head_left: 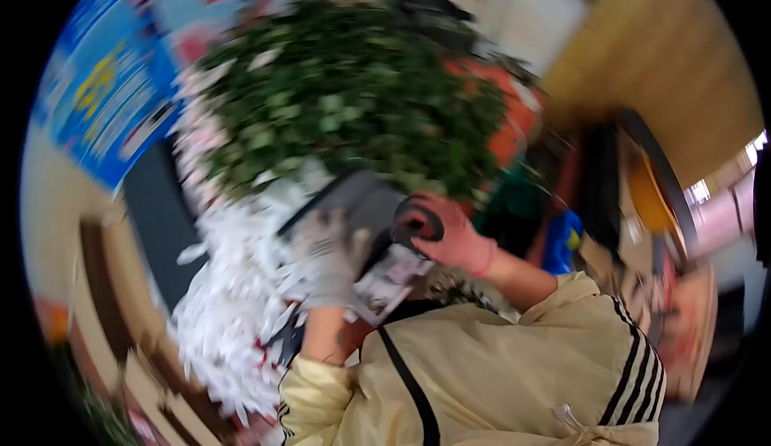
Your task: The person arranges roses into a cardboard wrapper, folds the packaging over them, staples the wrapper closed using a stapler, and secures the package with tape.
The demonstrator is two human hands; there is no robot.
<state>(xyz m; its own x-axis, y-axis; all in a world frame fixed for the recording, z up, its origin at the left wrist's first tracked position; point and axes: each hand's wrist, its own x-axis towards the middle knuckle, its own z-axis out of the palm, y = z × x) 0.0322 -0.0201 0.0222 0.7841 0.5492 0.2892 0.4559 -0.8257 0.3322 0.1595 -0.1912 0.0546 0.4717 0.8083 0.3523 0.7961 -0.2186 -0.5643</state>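
The picture is smeared by motion. My left hand (328,255), in a whitish glove, is by the near left edge of a dark grey flat-topped object (353,199); its fingers look spread, with the thumb apart. My right hand (440,228), in a pink glove with dark-coated fingers, is at the right end of that object. Its fingers are curled, and what they hold, if anything, is hidden. Below and between both hands is a pale printed piece (395,279), too blurred to name.
A large heap of green leafy stems (353,97) lies beyond my hands. White strips or petals (229,309) pile up on the left. Orange-red material (507,121) shows behind the leaves. Cardboard (116,309) stands at lower left, near a blue printed panel (112,85).
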